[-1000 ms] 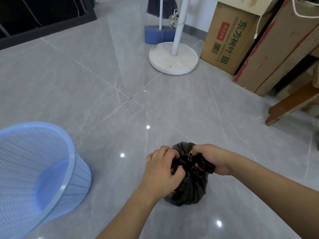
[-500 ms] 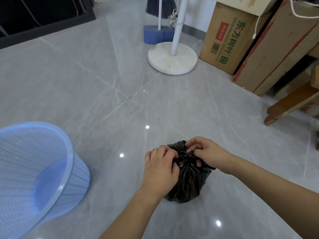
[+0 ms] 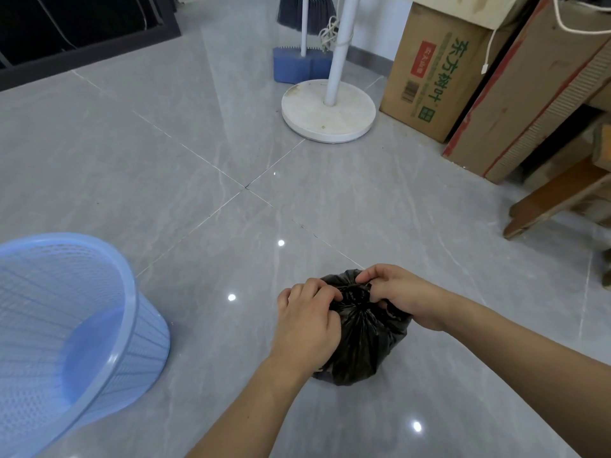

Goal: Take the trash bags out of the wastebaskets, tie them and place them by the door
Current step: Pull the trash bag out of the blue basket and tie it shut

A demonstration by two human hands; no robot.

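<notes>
A small black trash bag [image 3: 360, 348] stands on the grey tiled floor, its top gathered into a bunch. My left hand [image 3: 305, 325] grips the gathered neck from the left with curled fingers. My right hand [image 3: 398, 295] pinches the plastic at the top from the right. A blue plastic wastebasket [image 3: 66, 328] stands at the left with no bag in it, about a hand's length from the bag.
A white fan stand with a round base [image 3: 329, 110] stands ahead, a blue broom and dustpan [image 3: 299, 64] behind it. Cardboard boxes [image 3: 433, 71] and a wooden piece [image 3: 558, 196] line the right side. A dark frame [image 3: 82, 38] lies at the far left.
My right hand has shifted from a fist round the bag's ends to pinching at the gathered top. The bag's loose ends have been drawn in tighter.
</notes>
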